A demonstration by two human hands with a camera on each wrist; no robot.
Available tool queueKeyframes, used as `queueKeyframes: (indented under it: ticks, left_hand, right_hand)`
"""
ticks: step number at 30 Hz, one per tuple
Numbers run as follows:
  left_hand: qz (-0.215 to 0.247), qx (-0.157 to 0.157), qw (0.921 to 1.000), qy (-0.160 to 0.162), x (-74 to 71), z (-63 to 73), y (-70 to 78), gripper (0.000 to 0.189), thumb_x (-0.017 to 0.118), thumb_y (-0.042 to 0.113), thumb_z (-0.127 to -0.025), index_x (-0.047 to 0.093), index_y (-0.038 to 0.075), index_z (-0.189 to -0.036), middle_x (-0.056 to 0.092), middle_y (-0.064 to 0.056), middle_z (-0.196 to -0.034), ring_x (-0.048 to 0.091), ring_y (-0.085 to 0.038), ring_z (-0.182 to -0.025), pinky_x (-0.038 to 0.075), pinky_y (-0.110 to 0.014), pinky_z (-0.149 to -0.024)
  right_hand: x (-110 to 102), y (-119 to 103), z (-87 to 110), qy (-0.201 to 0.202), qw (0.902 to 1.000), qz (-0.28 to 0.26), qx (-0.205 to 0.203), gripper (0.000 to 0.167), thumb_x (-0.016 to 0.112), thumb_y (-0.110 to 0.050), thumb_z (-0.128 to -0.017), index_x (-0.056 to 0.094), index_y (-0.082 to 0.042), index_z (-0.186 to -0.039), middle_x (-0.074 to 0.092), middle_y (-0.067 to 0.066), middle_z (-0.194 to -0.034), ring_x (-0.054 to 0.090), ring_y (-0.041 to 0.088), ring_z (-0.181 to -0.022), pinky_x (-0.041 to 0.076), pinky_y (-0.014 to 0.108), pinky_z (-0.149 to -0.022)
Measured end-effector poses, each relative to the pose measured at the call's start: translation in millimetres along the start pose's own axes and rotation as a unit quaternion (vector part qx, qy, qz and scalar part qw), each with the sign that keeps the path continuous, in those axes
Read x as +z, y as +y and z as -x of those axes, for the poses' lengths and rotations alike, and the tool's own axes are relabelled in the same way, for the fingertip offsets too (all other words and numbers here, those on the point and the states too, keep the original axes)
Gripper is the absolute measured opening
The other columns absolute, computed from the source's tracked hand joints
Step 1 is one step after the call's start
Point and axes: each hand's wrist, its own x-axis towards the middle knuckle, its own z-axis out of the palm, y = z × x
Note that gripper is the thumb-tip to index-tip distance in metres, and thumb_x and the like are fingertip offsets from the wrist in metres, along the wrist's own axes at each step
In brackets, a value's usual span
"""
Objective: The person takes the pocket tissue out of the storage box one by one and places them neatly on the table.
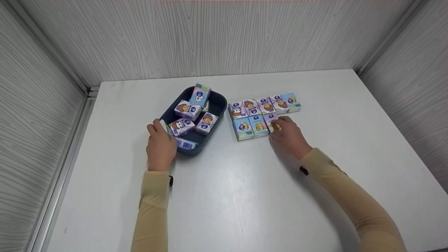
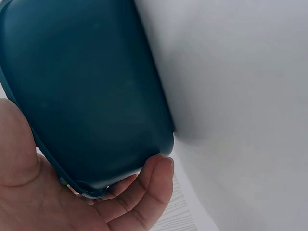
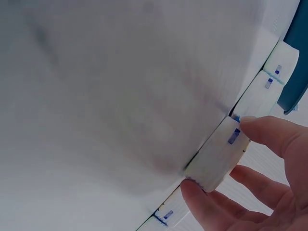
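Observation:
My left hand (image 1: 161, 147) grips the left side of a dark blue plastic tray (image 1: 196, 152); the left wrist view shows its fingers curled at a corner of the tray (image 2: 91, 96). Several small printed tissue packs lie jumbled in the tray, among them a blue one (image 1: 200, 96) leaning on the far rim. To the right, more packs stand in two touching rows. My right hand (image 1: 290, 136) pinches a purple tissue pack (image 1: 271, 120) between thumb and fingers, at the right end of the nearer row. In the right wrist view this pack (image 3: 216, 154) shows its white side.
The farther row holds several packs, ending at a blue pack (image 1: 291, 101) on the right. Two blue packs (image 1: 251, 127) lie left of the pinched one. Everything is on a white table (image 1: 224, 196), with wood-grained panels (image 1: 224, 38) behind and at both sides.

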Motion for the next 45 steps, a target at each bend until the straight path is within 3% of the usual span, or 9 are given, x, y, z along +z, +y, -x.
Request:
queueKeyframes:
  ticks: [11,16,23,31,33,38,45]
  left_hand:
    - [0.002,0.005,0.9999,0.012,-2.0,-1.4,-1.4,0.06,0.045,0.013,-0.095,0.016,-0.002,-0.144,0.03,-0.027,-0.131,0.056,-0.04,-0.092,0.047,-0.055,-0.069]
    - [0.002,0.001,0.9999,0.011,-3.5,-1.0,-0.9,0.06,0.045,0.013,-0.095,0.016,-0.002,-0.145,0.03,-0.027,-0.131,0.056,-0.039,-0.091,0.048,-0.053,-0.069]
    - [0.0,-0.003,1.0,0.006,-3.7,-1.8,1.1,0.061,0.045,0.014,-0.095,0.015,-0.002,-0.146,0.029,-0.027,-0.134,0.056,-0.039,-0.095,0.048,-0.053,-0.072]
    - [0.001,0.008,0.9999,0.008,0.6,-0.2,3.2,0.06,0.045,0.014,-0.095,0.016,-0.002,-0.145,0.03,-0.026,-0.132,0.056,-0.039,-0.093,0.048,-0.053,-0.071]
    - [0.0,0.01,0.9999,0.012,0.8,0.7,2.8,0.06,0.046,0.014,-0.094,0.017,-0.002,-0.145,0.031,-0.026,-0.132,0.056,-0.038,-0.091,0.048,-0.052,-0.07]
    - [0.0,0.012,0.9996,0.025,-2.0,2.1,0.7,0.059,0.047,0.012,-0.094,0.019,-0.002,-0.144,0.032,-0.026,-0.13,0.056,-0.039,-0.089,0.047,-0.053,-0.069]
    - [-0.002,0.013,0.9997,0.022,-1.5,3.7,0.6,0.059,0.047,0.012,-0.094,0.019,-0.004,-0.144,0.031,-0.028,-0.131,0.057,-0.04,-0.09,0.048,-0.053,-0.069]
  right_hand:
    - [-2,-3,-5.9,-0.009,0.9999,0.008,-0.002,0.048,0.066,-0.006,-0.089,0.051,-0.003,-0.135,0.04,0.014,-0.137,0.043,0.03,-0.126,0.037,0.044,-0.102]
    - [-5,-13,-10.2,0.013,0.9993,0.035,-0.007,0.039,0.065,-0.012,-0.09,0.057,-0.003,-0.127,0.042,0.014,-0.136,0.045,0.031,-0.123,0.036,0.046,-0.102]
    - [-3,-47,-29.5,0.042,0.9973,0.031,-0.051,0.038,0.065,-0.019,-0.09,0.059,-0.002,-0.123,0.047,0.014,-0.134,0.049,0.028,-0.118,0.04,0.042,-0.099]
    - [11,-96,-69.8,0.06,0.9928,0.021,-0.101,0.036,0.062,-0.019,-0.091,0.06,-0.005,-0.124,0.053,0.011,-0.127,0.053,0.026,-0.116,0.041,0.04,-0.098]
    - [15,-108,-79.9,0.053,0.9912,0.024,-0.119,0.036,0.06,-0.018,-0.092,0.058,-0.004,-0.125,0.053,0.012,-0.127,0.055,0.026,-0.111,0.042,0.039,-0.095]
    - [22,-136,-103.7,0.003,0.9863,0.039,-0.16,0.046,0.057,-0.019,-0.094,0.049,-0.004,-0.136,0.048,0.013,-0.134,0.052,0.027,-0.116,0.038,0.038,-0.098]
    - [30,-159,-123.7,-0.03,0.9829,0.069,-0.168,0.054,0.055,-0.022,-0.096,0.039,-0.004,-0.143,0.042,0.013,-0.141,0.046,0.025,-0.125,0.035,0.036,-0.102]
